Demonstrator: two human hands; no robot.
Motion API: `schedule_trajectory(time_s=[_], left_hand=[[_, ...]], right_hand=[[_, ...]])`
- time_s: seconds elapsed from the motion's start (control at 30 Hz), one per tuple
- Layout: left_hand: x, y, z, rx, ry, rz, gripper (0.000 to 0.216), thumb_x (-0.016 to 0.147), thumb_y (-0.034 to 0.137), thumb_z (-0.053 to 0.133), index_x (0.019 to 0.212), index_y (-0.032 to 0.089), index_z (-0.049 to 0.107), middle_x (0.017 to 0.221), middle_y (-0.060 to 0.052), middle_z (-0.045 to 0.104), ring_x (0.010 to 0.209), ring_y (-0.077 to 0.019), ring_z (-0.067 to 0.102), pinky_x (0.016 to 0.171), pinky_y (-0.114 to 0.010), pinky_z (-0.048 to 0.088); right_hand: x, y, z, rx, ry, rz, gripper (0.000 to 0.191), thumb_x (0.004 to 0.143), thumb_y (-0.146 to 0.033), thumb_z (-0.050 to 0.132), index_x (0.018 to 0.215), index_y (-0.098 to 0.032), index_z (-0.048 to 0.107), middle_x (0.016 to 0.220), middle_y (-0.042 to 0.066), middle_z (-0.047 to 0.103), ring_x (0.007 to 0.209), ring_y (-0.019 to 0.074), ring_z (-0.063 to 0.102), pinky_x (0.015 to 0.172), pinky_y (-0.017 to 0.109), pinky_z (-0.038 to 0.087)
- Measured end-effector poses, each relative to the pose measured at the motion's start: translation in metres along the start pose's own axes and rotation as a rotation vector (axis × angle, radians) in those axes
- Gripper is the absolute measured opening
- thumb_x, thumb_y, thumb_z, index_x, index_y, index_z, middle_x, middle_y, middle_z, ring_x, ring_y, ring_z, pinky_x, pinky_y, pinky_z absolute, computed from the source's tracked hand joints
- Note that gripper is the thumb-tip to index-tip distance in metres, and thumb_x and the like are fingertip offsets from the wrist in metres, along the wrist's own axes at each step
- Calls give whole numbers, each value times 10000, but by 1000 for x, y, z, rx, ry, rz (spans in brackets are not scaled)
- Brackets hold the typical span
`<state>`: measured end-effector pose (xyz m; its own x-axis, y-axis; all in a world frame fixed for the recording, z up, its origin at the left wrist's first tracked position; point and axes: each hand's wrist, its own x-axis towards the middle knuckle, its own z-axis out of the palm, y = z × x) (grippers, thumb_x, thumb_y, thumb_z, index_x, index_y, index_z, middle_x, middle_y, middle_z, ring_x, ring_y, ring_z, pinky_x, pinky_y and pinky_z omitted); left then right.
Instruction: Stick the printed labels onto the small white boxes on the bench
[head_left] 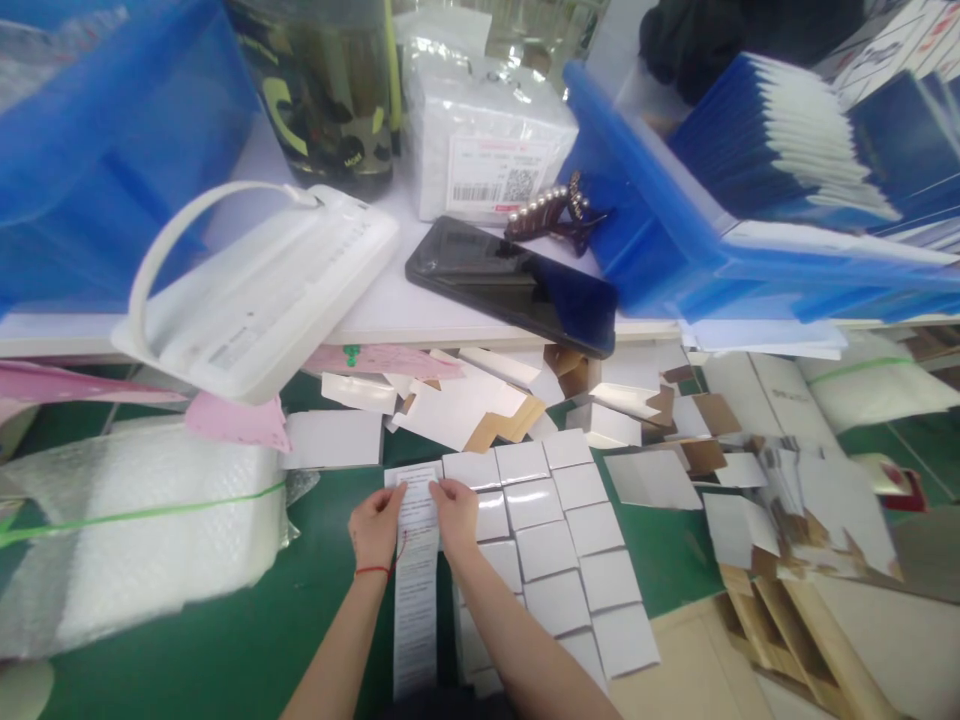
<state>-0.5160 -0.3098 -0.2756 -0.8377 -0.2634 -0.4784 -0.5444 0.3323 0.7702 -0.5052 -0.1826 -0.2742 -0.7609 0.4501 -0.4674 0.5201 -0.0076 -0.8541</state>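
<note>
I'm pinching the printed paper strip (416, 570) at its top edge, left hand (376, 528) and right hand (454, 512) fingers clamping its corners | strip lying on green mat (255, 640) | white cartons (555, 540) lining up just right of my fingers | phone (517, 283) overhanging white shelf (420, 310) beyond them

long printed paper strip (416, 590), flat on green table

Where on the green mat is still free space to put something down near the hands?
Bare green lies left of the left hand, below the bubble-wrap bundle, and in a strip right of the white card grid. Above the right hand, loose folded boxes crowd the mat.
</note>
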Motion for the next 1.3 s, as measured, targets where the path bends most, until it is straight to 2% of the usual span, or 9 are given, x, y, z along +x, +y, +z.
schedule_trajectory(time_s=[0.07, 0.17, 0.23, 0.27, 0.33, 0.43, 0.53, 1.3], left_hand=[[-6, 4, -3, 0, 94, 146, 487, 721, 631, 634, 819, 154, 647, 768, -38, 646, 719, -204, 599, 704, -342, 469], [-20, 10, -5, 134, 251, 615, 295, 879, 427, 585, 870, 132, 602, 858, -64, 597, 807, -197, 573, 769, -345, 486], [-28, 11, -4, 300, 217, 926, 203, 957, 262, 505, 1039, 112, 616, 1029, -91, 606, 986, -200, 566, 902, -348, 471], [-31, 10, -2, 375, 175, 1030, 229, 968, 200, 481, 1142, 107, 597, 1131, -99, 603, 1077, -200, 552, 972, -351, 449], [-34, 6, 3, 496, 100, 1150, 340, 963, 130, 465, 1295, 91, 528, 1291, -113, 566, 1224, -212, 503, 1065, -363, 406], [-34, -1, 11, 593, 54, 1197, 415, 952, 88, 442, 1365, 60, 474, 1375, -125, 529, 1333, -236, 429, 1112, -386, 389], [-32, -3, 15, 631, 56, 1213, 434, 947, 75, 428, 1379, 47, 459, 1402, -127, 512, 1363, -247, 400, 1112, -402, 402], [-24, -4, 19, 677, 57, 1216, 410, 951, 90, 404, 1346, 37, 502, 1388, -122, 536, 1331, -238, 451, 1055, -395, 474]], right_hand=[[2, -5, -1, -110, 2, -21, 298, 748, -424, 571, 670, -154, 672, 657, 31, 647, 638, 161, 532, 628, 288, 379], [4, -7, -1, -158, 4, 3, 309, 750, -431, 570, 618, -158, 636, 616, 23, 623, 603, 151, 504, 601, 284, 352], [4, -6, -1, -152, 13, 4, 337, 743, -457, 573, 588, -160, 610, 586, 16, 595, 584, 145, 475, 590, 284, 341], [4, -6, -1, -153, 14, -4, 352, 740, -470, 573, 573, -161, 597, 568, 10, 576, 579, 141, 461, 589, 284, 338], [3, -7, -1, -159, 6, -15, 368, 737, -483, 573, 551, -165, 575, 543, -1, 540, 575, 136, 437, 593, 283, 334], [2, -9, -2, -178, -7, -8, 359, 745, -459, 544, 530, -171, 556, 526, -4, 513, 569, 134, 419, 584, 284, 327], [3, -11, -3, -188, -2, 2, 348, 746, -443, 522, 536, -170, 571, 537, 6, 535, 567, 139, 431, 580, 286, 333], [8, -8, -3, -267, -12, -32, 322, 752, -378, 491, 518, -165, 553, 529, 17, 544, 555, 134, 435, 578, 290, 320]])
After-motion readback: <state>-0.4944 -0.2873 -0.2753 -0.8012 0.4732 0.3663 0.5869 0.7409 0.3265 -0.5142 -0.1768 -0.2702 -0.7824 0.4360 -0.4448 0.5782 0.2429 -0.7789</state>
